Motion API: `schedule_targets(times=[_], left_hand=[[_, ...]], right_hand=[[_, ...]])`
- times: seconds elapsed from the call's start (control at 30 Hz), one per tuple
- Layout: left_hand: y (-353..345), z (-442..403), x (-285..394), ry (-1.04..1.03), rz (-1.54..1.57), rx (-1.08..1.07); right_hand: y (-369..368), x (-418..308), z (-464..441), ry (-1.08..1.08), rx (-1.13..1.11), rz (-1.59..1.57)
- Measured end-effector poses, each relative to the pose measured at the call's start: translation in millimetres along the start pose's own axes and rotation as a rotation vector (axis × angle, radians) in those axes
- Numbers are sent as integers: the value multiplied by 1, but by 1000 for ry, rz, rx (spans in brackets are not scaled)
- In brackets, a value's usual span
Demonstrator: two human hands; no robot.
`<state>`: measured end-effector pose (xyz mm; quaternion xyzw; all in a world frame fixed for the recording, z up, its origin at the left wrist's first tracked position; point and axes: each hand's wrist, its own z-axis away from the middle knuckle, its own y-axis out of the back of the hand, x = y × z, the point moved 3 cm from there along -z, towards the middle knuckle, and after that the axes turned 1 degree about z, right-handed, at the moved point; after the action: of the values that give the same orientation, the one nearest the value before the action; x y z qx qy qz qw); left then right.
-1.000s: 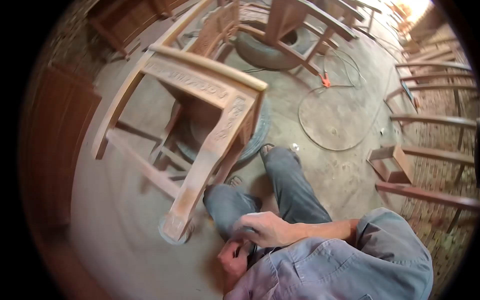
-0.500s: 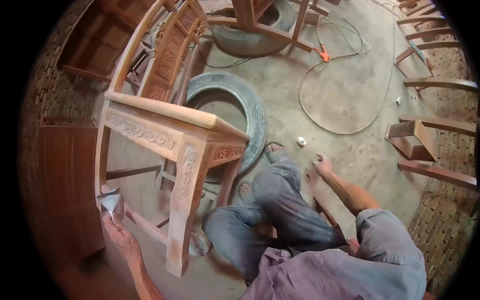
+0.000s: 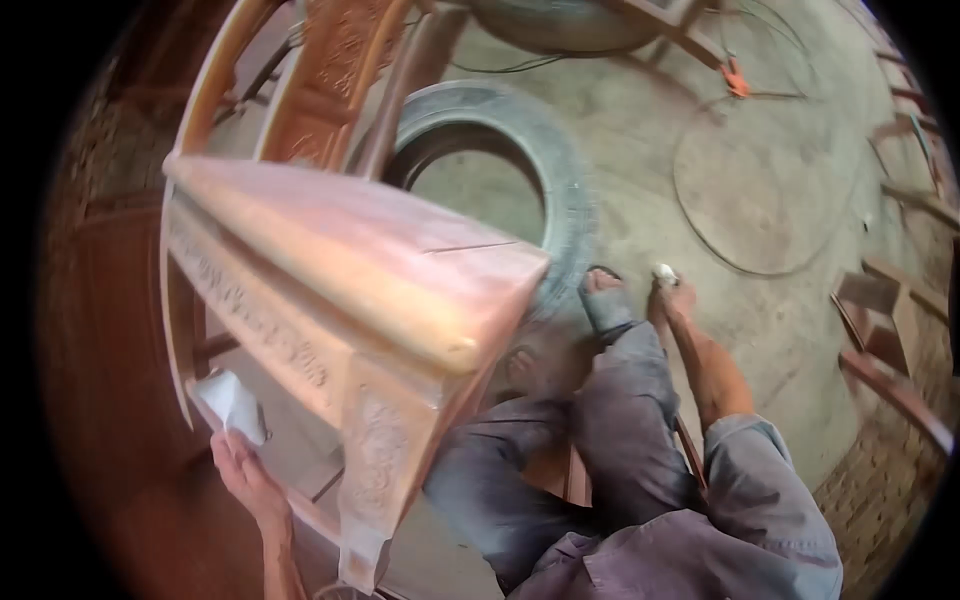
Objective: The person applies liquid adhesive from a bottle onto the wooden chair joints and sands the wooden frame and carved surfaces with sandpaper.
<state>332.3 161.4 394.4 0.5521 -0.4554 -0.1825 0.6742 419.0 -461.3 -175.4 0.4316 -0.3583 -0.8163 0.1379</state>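
Note:
My left hand (image 3: 245, 478) pinches a folded, pale grey sheet (image 3: 230, 405) that looks like sandpaper, beside the chair's left legs. The wooden chair (image 3: 350, 260) stands in front of me, with a carved apron and carved back panel. Its seat is slightly smeared by motion. My right hand (image 3: 677, 297) reaches down to the floor, fingers closed around a small white crumpled piece (image 3: 664, 271), just right of my foot. Part of that piece is hidden by the fingers.
A tyre (image 3: 575, 200) lies on the floor behind the chair, with another tyre (image 3: 560, 28) farther back. An orange clamp (image 3: 735, 78) with a looped cable lies at the upper right. Wooden frame parts (image 3: 880, 315) line the right wall; a brown cabinet (image 3: 125, 350) stands left.
My right hand has moved forward to the small white piece and closed on it. My left hand still holds the folded sheet. The view has shifted, and the chair appears larger.

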Motion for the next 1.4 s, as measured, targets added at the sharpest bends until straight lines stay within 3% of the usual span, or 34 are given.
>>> schedule_targets(times=[0.07, 0.1, 0.13, 0.17, 0.23, 0.3, 0.33, 0.4, 0.6, 0.7, 0.73, 0.8, 0.87, 1.0, 1.07, 1.23, 1.4], left_hand=[[-16, 2, 16, -82, -39, 179], [-18, -1, -20, -73, 253, 167], [-16, -4, 10, -177, -223, 124], [-21, -5, 20, -202, -345, 137], [-27, -3, 32, -86, -247, 81], [-31, -12, 39, -102, -243, 56], [-30, -14, 44, -34, -233, 68], [-28, -9, 46, -115, -180, 179], [-40, -15, 40, -211, -85, 271], [-40, -10, 38, -228, -106, 293], [-45, -17, 43, -236, -72, 331], [-45, -16, 40, -230, -32, 361], [-40, -12, 39, -220, -8, 365], [-41, -10, 37, -207, -2, 362], [-36, -10, 40, -169, -6, 297], [-34, -10, 41, -174, 6, 320], [-35, -10, 40, -160, 2, 293]], right_hand=[[14, -18, 2, 97, 1, 138], [20, -31, 6, 149, -8, 224], [23, -36, 8, 266, -7, 79], [29, -40, 10, 295, -44, 36], [68, -92, 40, 301, -150, -50], [118, -159, 70, 259, -206, 160], [131, -175, 83, 316, -221, 15], [170, -199, 106, 411, -242, -260], [272, -311, 227, 905, -280, -180], [282, -335, 293, 890, -538, -349], [279, -345, 309, 897, -501, -341], [279, -361, 353, 749, -672, -305], [277, -375, 387, 813, -712, -146], [256, -379, 425, 568, -984, -182], [248, -384, 434, 652, -984, -167], [241, -399, 444, 533, -1071, -79], [230, -406, 450, 548, -1106, -64]])
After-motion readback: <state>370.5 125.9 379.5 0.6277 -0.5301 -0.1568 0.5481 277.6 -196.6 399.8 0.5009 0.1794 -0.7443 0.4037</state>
